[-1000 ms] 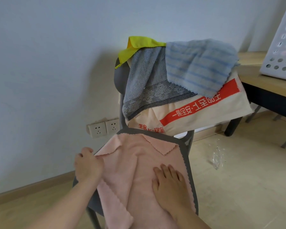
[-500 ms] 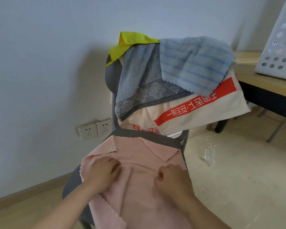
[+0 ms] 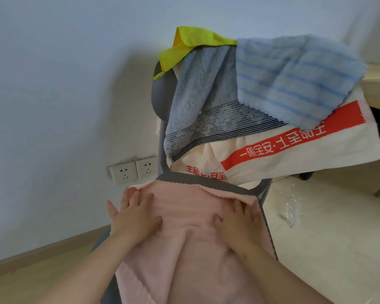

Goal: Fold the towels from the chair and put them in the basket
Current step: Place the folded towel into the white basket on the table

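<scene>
**Both palms flat on the pink towel, chair seat**

The pink towel (image 3: 184,249) lies spread over the seat of the grey chair (image 3: 162,102), at 6 o'clock in the view. The left hand (image 3: 132,218) presses on its 10 o'clock corner with fingers straight and splayed, gripping nothing. The right hand (image 3: 239,222) lies the same way near the 2 o'clock corner, palm down and fingers straight.

Edges: the towel's scalloped far edge runs just short of the seat's back rim, leaving a thin grey strip bare. Its right edge stops just inside the seat's right rim. Its left side spills over the seat edge at 8 o'clock and hangs.

Four more cloths hang over the backrest at 12 o'clock. A yellow cloth (image 3: 191,42) sits at the top, a grey towel (image 3: 198,88) hangs below it, and a blue striped towel (image 3: 290,80) is toward 1 o'clock. Under them all is a cream towel (image 3: 294,154) with a red band, whose lower edge hangs just above the pink towel.

Room to move: the wall, with its two sockets (image 3: 133,172), stands close from 9 to 12 o'clock. A table (image 3: 377,88) closes off 2 o'clock. The pale floor (image 3: 338,249) lies open from 3 to 5 o'clock — only a scrap of clear plastic (image 3: 291,213) lies there.
</scene>
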`<action>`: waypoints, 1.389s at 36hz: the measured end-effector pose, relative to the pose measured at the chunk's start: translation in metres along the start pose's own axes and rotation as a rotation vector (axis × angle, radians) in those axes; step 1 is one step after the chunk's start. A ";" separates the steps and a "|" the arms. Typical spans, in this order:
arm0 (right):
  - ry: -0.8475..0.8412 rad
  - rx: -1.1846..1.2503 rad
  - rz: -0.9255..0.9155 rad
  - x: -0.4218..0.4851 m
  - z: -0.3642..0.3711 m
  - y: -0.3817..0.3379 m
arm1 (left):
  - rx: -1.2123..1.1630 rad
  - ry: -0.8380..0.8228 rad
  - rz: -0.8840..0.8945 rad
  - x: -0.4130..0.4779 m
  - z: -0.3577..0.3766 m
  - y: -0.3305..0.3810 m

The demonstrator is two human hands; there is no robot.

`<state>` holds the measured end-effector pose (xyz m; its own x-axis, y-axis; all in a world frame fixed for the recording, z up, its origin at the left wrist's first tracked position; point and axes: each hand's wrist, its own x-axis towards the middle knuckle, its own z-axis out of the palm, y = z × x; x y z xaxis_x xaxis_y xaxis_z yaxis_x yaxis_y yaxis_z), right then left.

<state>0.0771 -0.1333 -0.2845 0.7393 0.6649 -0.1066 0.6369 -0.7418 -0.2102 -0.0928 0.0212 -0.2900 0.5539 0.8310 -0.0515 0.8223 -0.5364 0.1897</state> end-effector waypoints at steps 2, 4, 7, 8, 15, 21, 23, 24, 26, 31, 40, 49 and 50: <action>-0.007 -0.006 0.059 0.003 -0.002 0.004 | 0.034 -0.037 -0.008 0.004 -0.003 0.001; 0.038 -0.031 0.029 0.005 -0.002 0.003 | 0.082 0.023 0.057 0.002 0.000 0.004; 0.014 0.002 -0.081 0.008 0.002 -0.006 | 0.082 0.049 0.135 -0.005 0.007 0.016; -0.024 0.014 -0.113 0.009 0.004 -0.008 | 0.060 0.010 0.128 -0.006 0.010 0.020; -0.086 -0.086 -0.181 0.019 0.016 0.001 | 0.123 -0.065 0.142 0.008 0.025 0.021; -0.110 -0.119 -0.236 0.036 0.012 0.015 | 0.185 -0.080 0.261 0.022 0.022 0.016; -0.106 -0.115 -0.234 0.034 0.012 0.015 | 0.177 -0.039 0.262 0.020 0.021 0.017; -0.089 -0.109 -0.228 0.032 0.012 0.015 | 0.165 -0.002 0.257 0.016 0.019 0.019; -0.021 -0.079 -0.202 0.024 0.011 0.013 | 0.144 0.104 0.254 0.005 0.011 0.022; 0.063 0.021 -0.240 -0.022 0.008 0.006 | 0.034 0.296 0.313 -0.035 -0.003 0.024; 0.060 0.014 -0.318 -0.136 0.013 0.021 | -0.015 0.160 0.234 -0.127 0.008 0.010; -0.120 -0.102 -0.357 -0.170 0.023 0.042 | -0.249 -0.010 -0.100 -0.163 0.012 -0.022; -0.126 -0.121 -0.363 -0.170 0.023 0.043 | -0.249 -0.019 -0.104 -0.164 0.011 -0.023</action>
<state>-0.0262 -0.2763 -0.2982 0.4340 0.8853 -0.1668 0.8782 -0.4571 -0.1407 -0.2012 -0.1037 -0.2964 0.4724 0.8756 -0.1014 0.8190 -0.3935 0.4175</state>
